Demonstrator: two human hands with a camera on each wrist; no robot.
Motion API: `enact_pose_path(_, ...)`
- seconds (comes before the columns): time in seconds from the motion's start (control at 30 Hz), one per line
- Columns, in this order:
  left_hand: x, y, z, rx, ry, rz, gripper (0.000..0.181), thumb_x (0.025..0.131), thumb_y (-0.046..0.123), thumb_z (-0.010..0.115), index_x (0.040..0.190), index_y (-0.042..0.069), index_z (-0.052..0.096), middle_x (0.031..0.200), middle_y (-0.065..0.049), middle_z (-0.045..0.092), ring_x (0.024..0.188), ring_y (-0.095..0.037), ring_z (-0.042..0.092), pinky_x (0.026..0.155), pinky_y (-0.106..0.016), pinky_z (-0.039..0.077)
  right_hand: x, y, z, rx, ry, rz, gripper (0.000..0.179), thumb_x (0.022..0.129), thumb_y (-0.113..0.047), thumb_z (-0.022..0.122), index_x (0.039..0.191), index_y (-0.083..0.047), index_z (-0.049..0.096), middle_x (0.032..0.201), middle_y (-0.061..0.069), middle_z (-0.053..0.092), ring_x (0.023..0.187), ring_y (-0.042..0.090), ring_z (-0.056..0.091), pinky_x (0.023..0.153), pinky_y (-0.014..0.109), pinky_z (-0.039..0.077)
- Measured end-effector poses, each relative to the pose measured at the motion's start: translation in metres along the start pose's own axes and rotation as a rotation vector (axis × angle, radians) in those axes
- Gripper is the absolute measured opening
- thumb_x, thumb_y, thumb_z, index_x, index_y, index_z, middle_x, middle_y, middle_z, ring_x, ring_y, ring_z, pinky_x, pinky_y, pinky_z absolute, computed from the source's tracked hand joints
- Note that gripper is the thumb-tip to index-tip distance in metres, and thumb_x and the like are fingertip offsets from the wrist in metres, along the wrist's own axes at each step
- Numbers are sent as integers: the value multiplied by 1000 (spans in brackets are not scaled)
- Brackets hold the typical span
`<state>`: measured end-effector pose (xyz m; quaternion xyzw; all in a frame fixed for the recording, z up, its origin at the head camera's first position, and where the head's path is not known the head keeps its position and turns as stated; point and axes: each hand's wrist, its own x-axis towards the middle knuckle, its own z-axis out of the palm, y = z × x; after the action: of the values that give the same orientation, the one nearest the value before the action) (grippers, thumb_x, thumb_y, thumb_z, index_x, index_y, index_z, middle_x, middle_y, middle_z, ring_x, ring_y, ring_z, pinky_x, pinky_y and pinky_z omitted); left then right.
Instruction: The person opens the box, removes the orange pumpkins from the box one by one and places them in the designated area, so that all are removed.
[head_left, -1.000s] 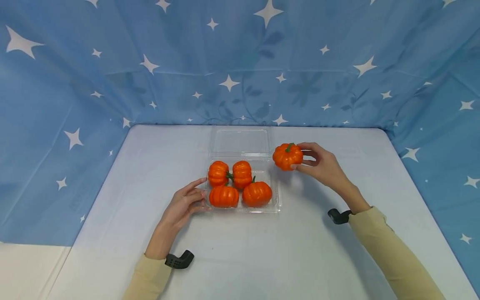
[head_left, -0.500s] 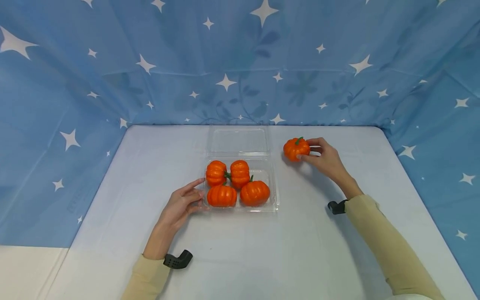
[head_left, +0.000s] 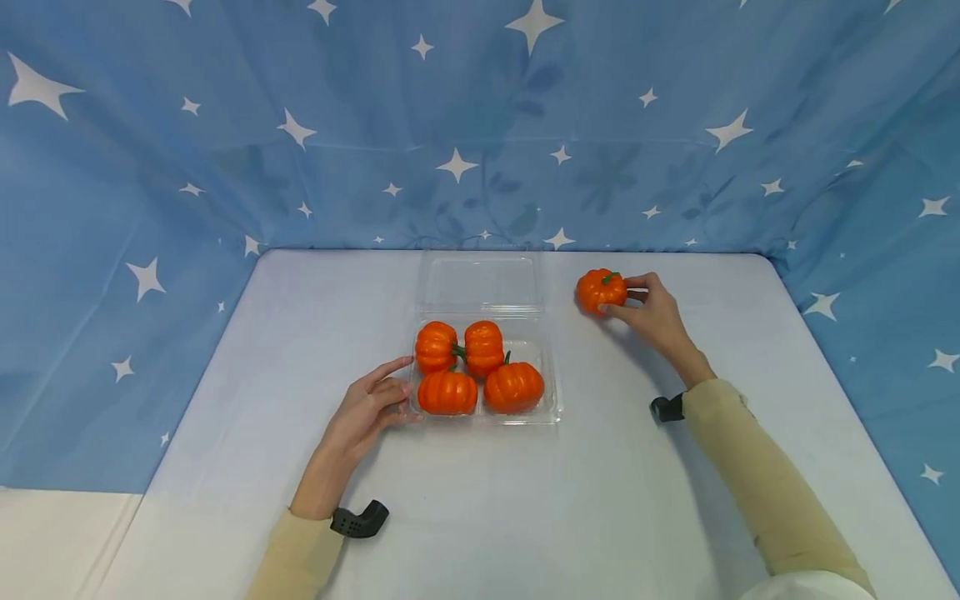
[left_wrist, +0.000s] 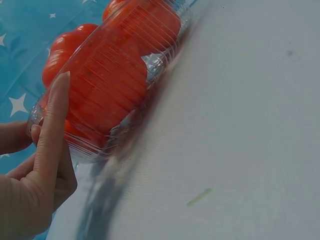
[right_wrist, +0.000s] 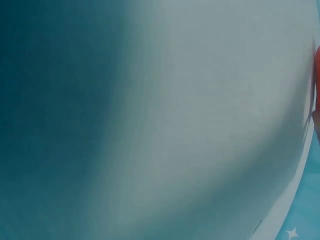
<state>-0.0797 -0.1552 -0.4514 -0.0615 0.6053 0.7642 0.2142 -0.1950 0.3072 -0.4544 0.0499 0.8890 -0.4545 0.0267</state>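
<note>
At the right back of the white table, my right hand (head_left: 651,312) pinches a small orange toy pumpkin (head_left: 596,292) with a green stem between thumb and fingers. Only a sliver of that pumpkin (right_wrist: 317,75) shows at the right wrist view's edge. A clear plastic clamshell container (head_left: 553,392) stands mid-table with several more orange pumpkins (head_left: 514,388) in it. My left hand (head_left: 365,414) touches the container's left side, index finger fairly straight and thumb at the front corner. In the left wrist view a long straight digit (left_wrist: 52,125) lies along the clear wall.
The container's lid (head_left: 482,282) lies folded back, flat toward the table's far edge. Blue star-patterned cloth (head_left: 480,125) hangs behind the table and along both sides. A white rounded thing (head_left: 806,587) shows at the bottom right, beside the right sleeve.
My right hand has carried its pumpkin rightward and back, away from the container, and lower toward the table. The left hand and the pumpkins in the container have stayed put.
</note>
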Motion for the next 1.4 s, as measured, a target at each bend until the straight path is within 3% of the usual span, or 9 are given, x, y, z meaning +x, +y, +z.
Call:
enact_pose_path(0.3, 4, 2, 2, -17, -5, 1, 53, 104, -2, 50, 155, 2, 39, 85, 2, 62, 67, -11, 52, 82, -41, 65, -2, -4, -3, 14, -40, 27, 84, 93, -25, 78, 153, 4, 28, 154, 30, 39, 142, 45, 46, 115, 56, 44)
enact_pose_path(0.57, 6, 3, 2, -42, -2, 12, 53, 104, -3, 50, 155, 2, 39, 85, 2, 62, 67, -10, 52, 81, -41, 66, -6, -8, -4, -56, -60, 12, 93, 94, -28, 76, 159, 1, 18, 159, 31, 34, 141, 49, 44, 113, 60, 44)
enact_pose_path(0.77, 7, 3, 3, -69, -2, 20, 54, 103, -3, 51, 155, -1, 38, 87, 2, 62, 68, -10, 52, 80, -41, 66, -24, -20, -3, -145, -29, -2, 89, 94, -30, 76, 156, 5, 23, 155, 33, 36, 137, 50, 46, 108, 61, 49)
enact_pose_path(0.93, 7, 4, 2, -75, 2, 17, 54, 103, -5, 50, 156, -1, 37, 87, 2, 61, 69, -10, 53, 79, -40, 66, -38, -34, -1, -170, -41, -60, 85, 93, -30, 77, 153, 7, 29, 151, 32, 40, 132, 50, 50, 107, 62, 50)
enact_pose_path(1.2, 6, 3, 1, -81, -2, -2, 55, 103, -4, 51, 156, 0, 37, 88, 1, 62, 70, -10, 55, 81, -42, 66, -65, -58, 4, -164, -150, -118, 80, 94, -32, 76, 149, 8, 35, 149, 29, 44, 130, 47, 53, 108, 60, 50)
enact_pose_path(1.4, 1, 2, 1, -83, -9, 1, 55, 103, -4, 51, 155, 0, 37, 88, 1, 63, 69, -10, 55, 81, -43, 66, -84, -81, 15, -117, -252, -228, 77, 91, -32, 80, 148, 3, 43, 149, 24, 49, 132, 43, 53, 112, 59, 47)
